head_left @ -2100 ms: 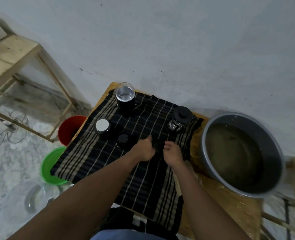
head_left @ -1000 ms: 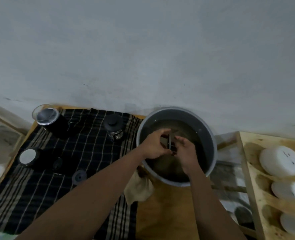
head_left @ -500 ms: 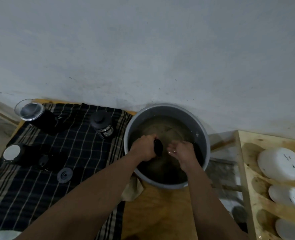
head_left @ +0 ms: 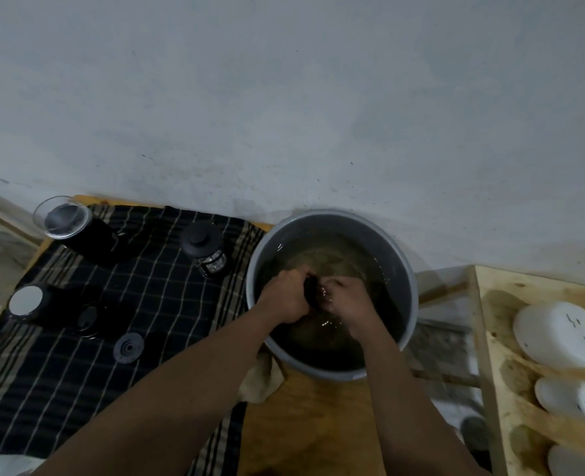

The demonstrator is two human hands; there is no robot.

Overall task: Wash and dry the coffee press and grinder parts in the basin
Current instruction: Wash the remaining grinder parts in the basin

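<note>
Both my hands are inside the grey basin [head_left: 408, 269] of murky water. My left hand [head_left: 285, 293] grips a small black round part [head_left: 311, 291] at the water's surface, and my right hand [head_left: 346, 297] curls its fingers against the same part from the right. On the black plaid cloth [head_left: 61, 365] to the left stand the coffee press [head_left: 204, 248] with its black lid, a grinder body with a clear cup [head_left: 65, 219], a silver-topped part [head_left: 26, 300], a dark part [head_left: 86, 321] and a flat grey disc [head_left: 128, 348].
The basin stands on a wooden table [head_left: 304, 427] against a grey wall. A beige rag [head_left: 263, 376] lies under my left forearm by the basin. A wooden rack [head_left: 500, 338] at the right holds white round containers [head_left: 558, 333].
I carried the small black part from the cloth to the basin. Both hands lowered it into the water and have closed together around it.
</note>
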